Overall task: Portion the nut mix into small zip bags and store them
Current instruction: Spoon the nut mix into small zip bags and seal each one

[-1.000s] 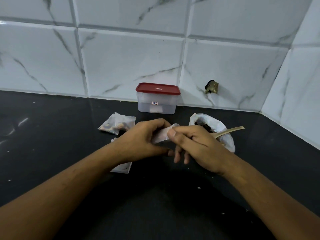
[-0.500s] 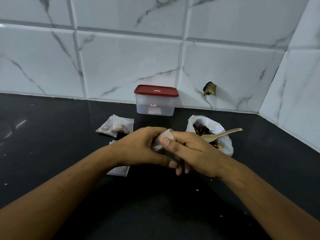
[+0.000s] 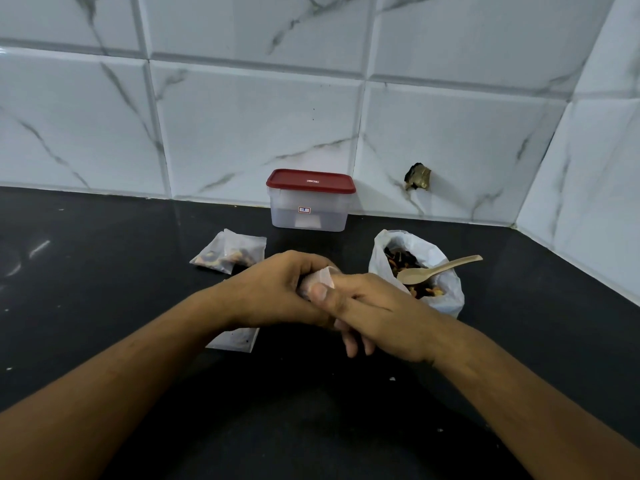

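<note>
One view only, head-worn and wide-angle. Looks forward and down from above and behind the left hand (image 3: 277, 292) and right hand (image 3: 381, 317), close in, with both forearms filling the lower frame. Takes in the counter (image 3: 104, 271) around the hands and the wall (image 3: 242, 116) beyond them, cornering past the right hand.

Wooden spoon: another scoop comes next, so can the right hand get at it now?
Likely yes, once freed: the right hand pinches a zip bag, but the spoon juts from the nut bag just beyond, unobstructed.
</note>
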The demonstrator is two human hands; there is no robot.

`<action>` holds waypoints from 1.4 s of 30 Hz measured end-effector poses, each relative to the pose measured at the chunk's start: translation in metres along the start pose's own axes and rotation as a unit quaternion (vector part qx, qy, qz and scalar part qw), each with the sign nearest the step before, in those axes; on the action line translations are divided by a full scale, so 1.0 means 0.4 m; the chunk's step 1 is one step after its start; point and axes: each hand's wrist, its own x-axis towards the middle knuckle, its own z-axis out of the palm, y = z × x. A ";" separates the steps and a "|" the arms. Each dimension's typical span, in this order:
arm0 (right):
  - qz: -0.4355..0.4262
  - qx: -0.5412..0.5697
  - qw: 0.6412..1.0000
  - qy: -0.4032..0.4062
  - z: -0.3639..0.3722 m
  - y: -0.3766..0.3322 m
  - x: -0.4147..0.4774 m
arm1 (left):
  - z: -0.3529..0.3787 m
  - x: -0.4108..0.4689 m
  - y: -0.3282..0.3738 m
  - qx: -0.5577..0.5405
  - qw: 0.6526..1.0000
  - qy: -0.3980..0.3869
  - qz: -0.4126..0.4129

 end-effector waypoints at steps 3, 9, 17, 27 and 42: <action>0.013 0.018 1.000 0.002 -0.001 -0.005 -0.004 | 0.005 0.001 0.005 0.017 1.000 -0.006 -0.009; 0.011 0.030 0.999 0.003 -0.005 -0.003 -0.001 | 0.002 0.000 0.009 0.038 0.999 0.002 -0.015; -0.052 0.064 0.992 0.096 -0.025 0.020 0.002 | -0.005 -0.002 0.008 0.036 0.998 0.023 -0.048; -0.069 0.029 0.993 0.086 -0.027 0.032 0.005 | 0.007 0.003 0.017 0.043 0.997 0.036 -0.051; 0.113 -0.143 0.864 0.469 -0.226 0.188 -0.035 | 0.031 0.021 0.020 0.018 0.991 0.128 -0.044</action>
